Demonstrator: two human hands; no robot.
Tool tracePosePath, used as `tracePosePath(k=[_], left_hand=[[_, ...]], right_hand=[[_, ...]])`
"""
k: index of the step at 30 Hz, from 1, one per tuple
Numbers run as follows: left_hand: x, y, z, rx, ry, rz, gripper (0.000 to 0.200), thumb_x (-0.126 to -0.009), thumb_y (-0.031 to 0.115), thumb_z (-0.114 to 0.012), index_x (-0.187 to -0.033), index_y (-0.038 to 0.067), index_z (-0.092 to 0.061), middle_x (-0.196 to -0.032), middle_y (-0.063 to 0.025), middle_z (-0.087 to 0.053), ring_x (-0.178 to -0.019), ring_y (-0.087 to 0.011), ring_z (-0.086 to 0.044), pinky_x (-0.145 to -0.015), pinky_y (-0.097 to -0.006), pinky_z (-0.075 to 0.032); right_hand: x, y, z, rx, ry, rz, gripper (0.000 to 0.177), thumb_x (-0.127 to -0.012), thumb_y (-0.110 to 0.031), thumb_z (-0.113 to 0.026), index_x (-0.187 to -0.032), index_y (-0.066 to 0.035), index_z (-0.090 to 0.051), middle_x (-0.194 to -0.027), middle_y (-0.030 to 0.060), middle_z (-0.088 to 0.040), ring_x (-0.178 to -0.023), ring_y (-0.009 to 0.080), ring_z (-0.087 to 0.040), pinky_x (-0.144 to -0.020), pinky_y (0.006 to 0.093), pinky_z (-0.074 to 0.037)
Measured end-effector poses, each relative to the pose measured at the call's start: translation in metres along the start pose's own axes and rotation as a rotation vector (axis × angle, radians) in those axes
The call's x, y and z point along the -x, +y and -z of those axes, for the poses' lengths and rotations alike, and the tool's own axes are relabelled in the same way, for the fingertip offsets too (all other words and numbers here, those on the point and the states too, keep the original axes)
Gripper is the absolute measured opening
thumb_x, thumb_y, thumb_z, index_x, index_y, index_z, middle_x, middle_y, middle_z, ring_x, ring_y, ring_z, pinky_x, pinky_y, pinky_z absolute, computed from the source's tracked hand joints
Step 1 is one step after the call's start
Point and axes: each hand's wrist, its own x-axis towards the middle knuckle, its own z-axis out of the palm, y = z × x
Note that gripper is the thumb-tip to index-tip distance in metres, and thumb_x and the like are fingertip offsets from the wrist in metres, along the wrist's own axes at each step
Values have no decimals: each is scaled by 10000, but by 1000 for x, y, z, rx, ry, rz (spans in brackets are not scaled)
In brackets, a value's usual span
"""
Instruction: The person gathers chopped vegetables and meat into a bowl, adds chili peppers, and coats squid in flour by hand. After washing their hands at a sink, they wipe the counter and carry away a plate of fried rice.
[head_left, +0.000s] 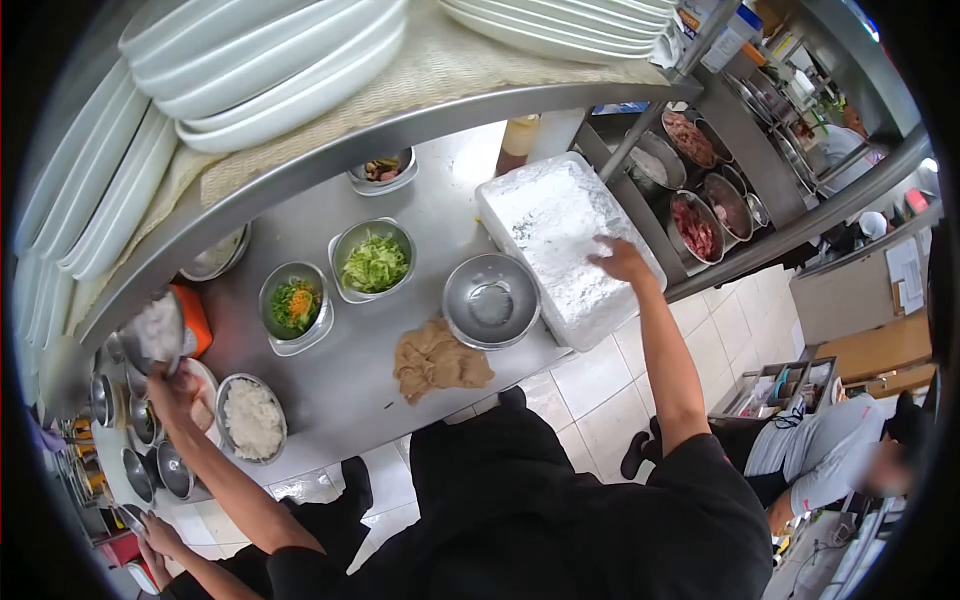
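Observation:
My right hand (622,262) reaches over a white foil-like covered box (570,235), its fingers apart and nothing in them. To the left, my left hand (167,392) is closed at the rim of a metal bowl (157,330) with white contents, tilted above a plate of pale pieces (196,392). A bowl of white rice (253,418) stands just right of that hand. Near the counter's front edge, an empty steel bowl (491,301) sits beside a crumpled brown cloth (437,362).
Bowls of shredded greens (375,263) and chopped herbs (295,305) stand mid-counter. A shelf of stacked white plates (270,60) overhangs the back. Meat bowls (697,225) lie at right. A co-worker (820,450) is at lower right; another person's hands (158,540) are at lower left.

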Motion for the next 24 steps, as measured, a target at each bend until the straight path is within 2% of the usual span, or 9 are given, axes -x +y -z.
tracePosePath(k=[1, 4, 6, 9, 13, 18, 20, 21, 24], left_hand=[[68, -5, -63, 15, -7, -12, 264, -816, 175, -477, -1002, 0, -545, -870, -93, -606, -664, -238, -601, -533, -299, -488], [150, -52, -117, 90, -33, 94, 75, -785, 136, -471, -750, 71, -488, -822, -124, -549, -677, -320, -615, -434, -330, -480], [204, -75, -177, 131, -150, 402, 63, -673, 81, -479, -722, 41, -479, -714, -96, -501, -527, -278, -556, -347, -298, -456], [270, -119, -258, 32, -207, 426, 74, -666, 83, -488, -650, 12, -495, -662, -122, -546, -472, -250, -554, -373, -330, -480], [322, -147, -367, 51, -356, 489, 188, -706, 68, -477, -837, -63, -504, -692, -159, -579, -484, -261, -585, -360, -313, -459], [340, -177, -436, 17, -356, 523, 286, -714, 36, -464, -954, -117, -439, -789, -196, -557, -511, -286, -579, -390, -347, -471], [345, -181, -459, -87, -267, 467, 340, -697, 12, -481, -993, -141, -414, -835, -229, -533, -599, -296, -585, -397, -353, -477], [343, -183, -465, -48, -411, 504, 359, -691, 16, -487, -976, -176, -383, -837, -255, -514, -577, -308, -581, -400, -358, -483], [352, -193, -490, -75, -408, 469, 330, -687, 21, -488, -922, -194, -400, -811, -256, -526, -562, -313, -584, -401, -356, -484]], right_hand=[[-3, -10, -2, 43, -265, -151, 696, -728, -528, -579, -1226, -52, -477, -1172, 220, -517, -1136, 335, -458, -971, 361, -351], [1, 9, -39, 290, -429, 35, 823, -739, -627, -478, -1277, -10, -398, -1285, 173, -438, -1198, 340, -395, -1023, 347, -281], [21, 0, -34, 196, -488, 57, 746, -701, -555, -577, -1236, -47, -467, -1290, 135, -441, -1171, 337, -422, -997, 350, -324], [35, -4, -26, 262, -644, 152, 596, -616, -394, -683, -1113, -80, -582, -1195, 124, -518, -1094, 337, -481, -958, 349, -373], [23, 9, -45, 168, -563, 311, 411, -493, -231, -696, -874, -77, -679, -999, 148, -604, -978, 311, -549, -855, 327, -453], [-7, 29, 13, -39, -317, 375, 396, -475, -227, -701, -847, -94, -684, -910, 175, -614, -857, 323, -588, -815, 325, -472], [-3, 20, 65, -264, -256, 276, 406, -513, -202, -727, -890, -62, -673, -846, 182, -635, -787, 283, -625, -754, 326, -492], [9, 5, 94, -312, -192, 296, 321, -564, -132, -727, -857, -15, -668, -721, 140, -634, -586, 176, -601, -615, 288, -490], [27, -31, 131, -400, -196, 540, 308, -621, -151, -714, -886, -4, -660, -781, 163, -644, -710, 209, -618, -685, 295, -474]])
